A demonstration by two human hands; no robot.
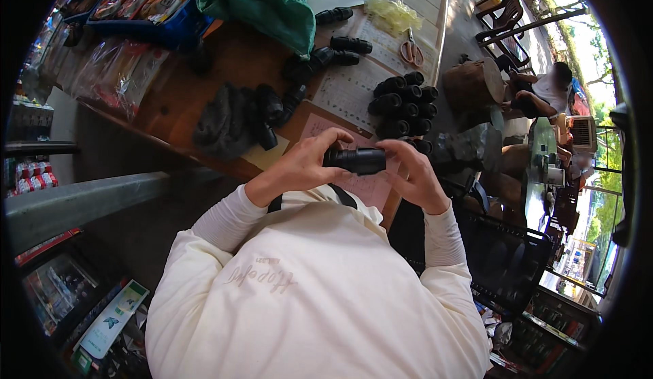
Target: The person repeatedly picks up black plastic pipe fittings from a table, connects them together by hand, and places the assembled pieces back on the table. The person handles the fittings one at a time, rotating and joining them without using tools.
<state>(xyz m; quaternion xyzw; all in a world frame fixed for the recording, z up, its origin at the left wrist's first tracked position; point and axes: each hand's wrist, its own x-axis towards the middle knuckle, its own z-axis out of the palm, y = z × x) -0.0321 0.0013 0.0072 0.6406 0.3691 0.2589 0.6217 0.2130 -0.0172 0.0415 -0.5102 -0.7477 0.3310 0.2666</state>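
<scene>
Between my hands a black ribbed plastic pipe coupling (360, 161) lies level over the front edge of the wooden table. My left hand (303, 161) grips its left end, with thumb and fingers on opposite sides. At the right end, my right hand (416, 177) holds it between thumb and fingertips. A pink paper (354, 190) shows partly beneath the coupling. Just beyond my right hand stands a stack of similar black couplings (405, 107). More black fittings (266, 110) lie beyond my left hand, beside a dark grey cloth (224, 122).
Farther back are loose couplings (350, 44), scissors (411, 51), yellowish netting (394, 15) and a green sack (269, 5). A blue crate (166, 30) of packets stands at the far left. A metal rail (102, 190) runs by my left side. Another person (549, 88) sits off to the right.
</scene>
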